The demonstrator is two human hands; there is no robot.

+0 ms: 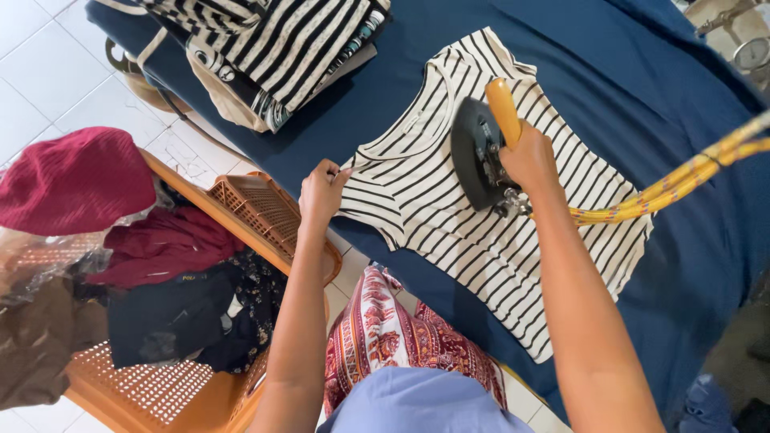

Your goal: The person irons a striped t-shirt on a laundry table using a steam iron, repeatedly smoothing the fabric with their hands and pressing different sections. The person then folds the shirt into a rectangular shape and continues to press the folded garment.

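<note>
The right hand [529,160] grips the iron [480,156] on the striped shirt [497,240]; the left hand [321,192] pinches its near-left sleeve on the table [682,120].

I count one iron [480,152] with one yellow braided cord [682,183], and one striped shirt [449,216] spread flat on one blue-covered counter [642,88]. I see one stack of folded clothes [273,48] and one orange plastic basket [152,393] of laundry. Two hands: left hand [321,195], right hand [529,160].
</note>
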